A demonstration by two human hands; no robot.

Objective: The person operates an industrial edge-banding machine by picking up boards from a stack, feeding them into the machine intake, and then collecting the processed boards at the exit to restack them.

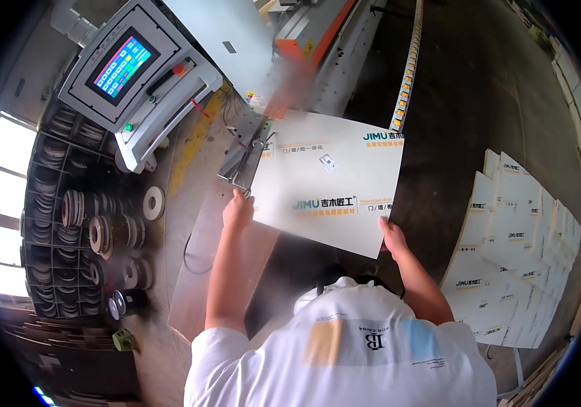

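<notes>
A large white board (317, 176) with printed lettering and a small label spans between my two hands. Its far edge lies at the machine's infeed, beside a metal guide rail (241, 150). My left hand (238, 211) is closed at the board's left edge, close to its near corner, with the fingertips by the near end of the guide; part of the grip is hidden. On the opposite side, my right hand (392, 239) grips the right edge near the lower corner, thumb on top and fingers mostly hidden below.
A control panel (122, 66) with a lit screen stands left of the grey and orange machine (314, 30). A roller track (408, 74) extends from the board's far right. Stacked white boards (508, 251) lie at right. Rolls of edge banding (104, 234) fill a rack at left.
</notes>
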